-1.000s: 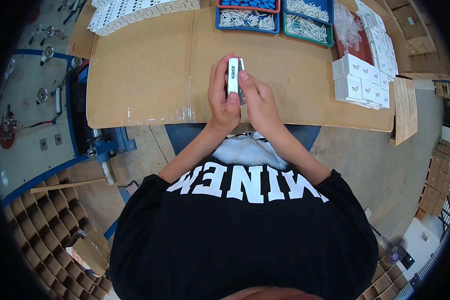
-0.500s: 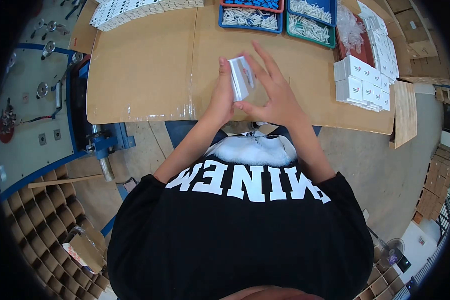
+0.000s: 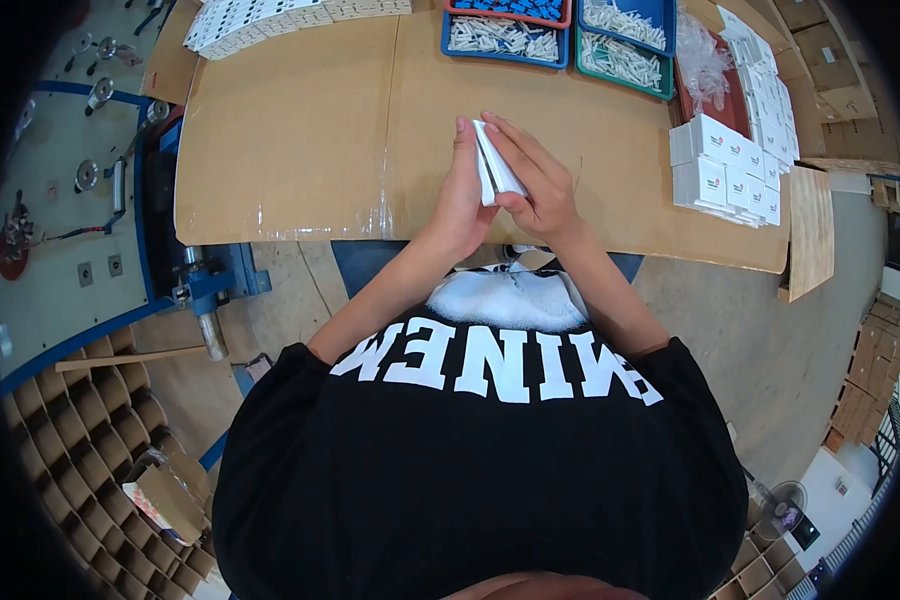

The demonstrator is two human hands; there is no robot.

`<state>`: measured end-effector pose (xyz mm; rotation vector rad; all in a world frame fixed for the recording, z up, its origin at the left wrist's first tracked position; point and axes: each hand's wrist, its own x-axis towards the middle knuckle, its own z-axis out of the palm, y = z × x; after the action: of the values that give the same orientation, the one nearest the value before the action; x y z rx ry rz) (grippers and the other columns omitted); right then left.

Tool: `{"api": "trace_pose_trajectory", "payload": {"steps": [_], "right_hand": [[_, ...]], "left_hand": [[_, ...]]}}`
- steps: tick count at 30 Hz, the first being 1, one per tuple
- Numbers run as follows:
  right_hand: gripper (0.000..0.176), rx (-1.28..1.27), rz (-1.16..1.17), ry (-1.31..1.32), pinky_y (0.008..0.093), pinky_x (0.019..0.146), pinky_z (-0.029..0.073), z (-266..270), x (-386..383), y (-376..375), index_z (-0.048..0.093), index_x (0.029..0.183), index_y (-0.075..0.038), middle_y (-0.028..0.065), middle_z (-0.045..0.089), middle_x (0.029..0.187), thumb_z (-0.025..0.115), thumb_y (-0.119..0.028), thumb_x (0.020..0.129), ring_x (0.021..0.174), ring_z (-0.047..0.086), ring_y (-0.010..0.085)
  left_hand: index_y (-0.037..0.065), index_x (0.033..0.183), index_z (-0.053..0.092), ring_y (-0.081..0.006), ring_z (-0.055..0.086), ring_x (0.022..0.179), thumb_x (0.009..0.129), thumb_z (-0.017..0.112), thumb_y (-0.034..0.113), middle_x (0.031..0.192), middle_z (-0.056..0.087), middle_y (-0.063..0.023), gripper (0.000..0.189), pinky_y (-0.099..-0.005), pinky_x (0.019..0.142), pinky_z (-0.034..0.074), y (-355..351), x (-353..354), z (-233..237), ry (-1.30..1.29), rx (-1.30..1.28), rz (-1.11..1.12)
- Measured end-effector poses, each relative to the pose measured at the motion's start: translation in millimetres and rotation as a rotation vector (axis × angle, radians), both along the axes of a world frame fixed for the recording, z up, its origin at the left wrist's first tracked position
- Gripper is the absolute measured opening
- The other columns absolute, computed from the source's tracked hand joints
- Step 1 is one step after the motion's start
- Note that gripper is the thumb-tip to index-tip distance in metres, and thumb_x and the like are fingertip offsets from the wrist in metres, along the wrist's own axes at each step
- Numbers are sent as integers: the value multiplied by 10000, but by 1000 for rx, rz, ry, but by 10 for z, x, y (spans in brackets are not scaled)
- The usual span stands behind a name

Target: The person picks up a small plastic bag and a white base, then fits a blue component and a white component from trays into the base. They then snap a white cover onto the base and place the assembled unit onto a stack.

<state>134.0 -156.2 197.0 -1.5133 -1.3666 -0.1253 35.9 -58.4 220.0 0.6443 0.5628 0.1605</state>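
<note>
Between my two hands is a small white box [image 3: 503,181], held upright above the cardboard-covered table. A narrow dark gap runs down between its two white sides. My left hand [image 3: 459,207] is closed along the box's left side, thumb pointing up. On the other side, my right hand [image 3: 543,192] presses its fingers together over the right face, with the thumb at the lower edge. What the box contains is hidden.
Blue and green trays [image 3: 622,91] of small white and blue pieces stand at the back. To the right are stacked white boxes [image 3: 712,181] beside a plastic bag [image 3: 705,62]. A row of white boxes [image 3: 260,32] lies at the back left. The cardboard table edge [image 3: 300,236] is near my body.
My right hand has moved in from the right, its spread fingers closing against the box. The box's right side now leans toward the left one, and its inside is covered.
</note>
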Motion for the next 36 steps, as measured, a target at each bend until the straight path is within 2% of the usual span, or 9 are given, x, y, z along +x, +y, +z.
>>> {"api": "trace_pose_trajectory", "payload": {"steps": [2,4,5,7,11,14,19,21,36], "right_hand": [[708,-47,-15,127,446,987,509,23,-26,12,586,1322,85,230,570,1374,578,-523,961,1199,612,401],[605,3,-44,965,406,1044,468,102,-48,63,563,1376,49,178,515,1461,603,-411,985,1271,572,335],[605,3,-42,968,406,1044,468,105,1,61,563,1376,49,178,515,1461,603,-411,985,1271,572,335],[505,-212,26,857,385,1091,425,99,151,24,548,1414,-3,150,460,1526,608,-266,987,1340,520,282],[469,-260,6,499,396,1157,334,137,150,-59,539,1438,-49,136,511,1499,518,-178,988,1378,487,305],[528,-297,42,351,378,1092,421,171,88,-101,532,1453,-88,132,521,1493,583,-95,927,1347,525,295],[501,-228,-52,3,377,847,583,-5,80,-41,581,1361,5,201,614,1351,681,-198,914,1132,672,331],[487,-210,-73,-25,380,852,579,-98,63,-34,584,1351,16,206,632,1318,673,-198,923,1113,677,341],[389,-137,-154,-1,378,844,560,-151,-60,-24,580,1350,36,239,651,1269,502,-177,1034,1020,701,371]], "left_hand": [[90,1411,438,-183,611,1103,1010,378,663,1248,586,-64,702,-400,896,530,-76,52,-71,-62,83,42],[62,1500,321,-194,602,1107,1052,452,505,1308,541,-76,643,-436,885,551,-82,85,-146,-94,302,-5],[62,1500,321,-194,602,1107,1052,452,505,1308,541,-76,643,-436,885,551,-60,82,-217,-90,303,-4],[74,1495,358,-241,610,1171,1049,398,555,1350,551,-109,657,-456,962,522,-6,54,-286,-42,516,-105],[70,1467,353,-225,609,1163,1030,453,561,1297,546,-119,664,-433,947,560,175,29,-350,-89,131,-8],[75,1416,406,-199,621,1106,1039,408,577,1230,577,-106,627,-406,947,549,141,48,-237,-99,111,9],[85,1335,477,-152,621,965,1051,390,567,1121,602,-68,565,-337,868,528,49,61,-208,-37,81,65],[106,1393,450,-158,602,1127,1034,391,606,1223,596,-53,618,-351,1015,476,65,44,-282,-32,137,8],[98,1340,474,-155,594,1121,1047,388,575,1211,588,-55,565,-341,991,474,-7,41,-273,-64,114,80]]}}
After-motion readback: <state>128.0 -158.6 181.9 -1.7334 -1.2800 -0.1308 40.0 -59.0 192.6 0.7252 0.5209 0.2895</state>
